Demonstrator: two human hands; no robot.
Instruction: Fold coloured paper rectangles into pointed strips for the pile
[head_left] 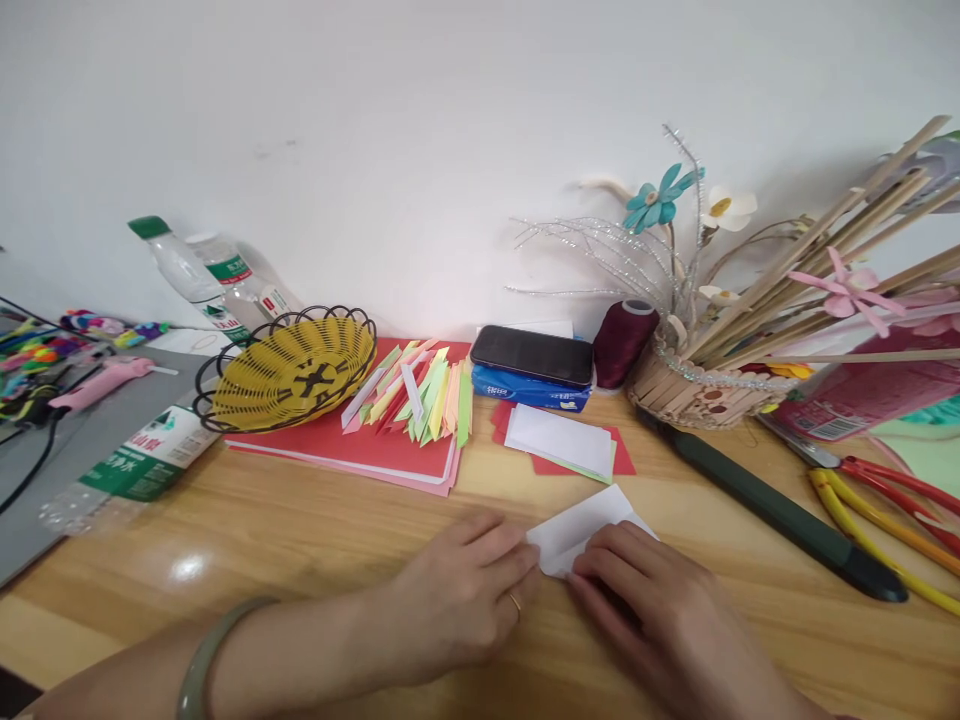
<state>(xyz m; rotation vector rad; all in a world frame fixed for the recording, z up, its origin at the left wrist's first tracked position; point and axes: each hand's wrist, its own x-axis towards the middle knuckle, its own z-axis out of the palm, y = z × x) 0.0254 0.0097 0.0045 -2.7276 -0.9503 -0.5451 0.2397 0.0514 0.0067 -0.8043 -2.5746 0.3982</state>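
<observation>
A small piece of white paper with a crease lies on the wooden table between my two hands. At its left end, the fingers of my left hand are bent and pressed together on the edge. Curled over its right and near side, my right hand pinches the paper; its thumb is mostly hidden. Just beyond is a stack of cut paper slips, white on top, with green and red beneath. Folded coloured paper strips lie in a heap on red paper sheets farther left.
A yellow woven basket and a plastic bottle are at left. A phone rests on a blue packet beside a maroon thread spool. At right are a stick-covered pot, a dark green-handled tool and scissors.
</observation>
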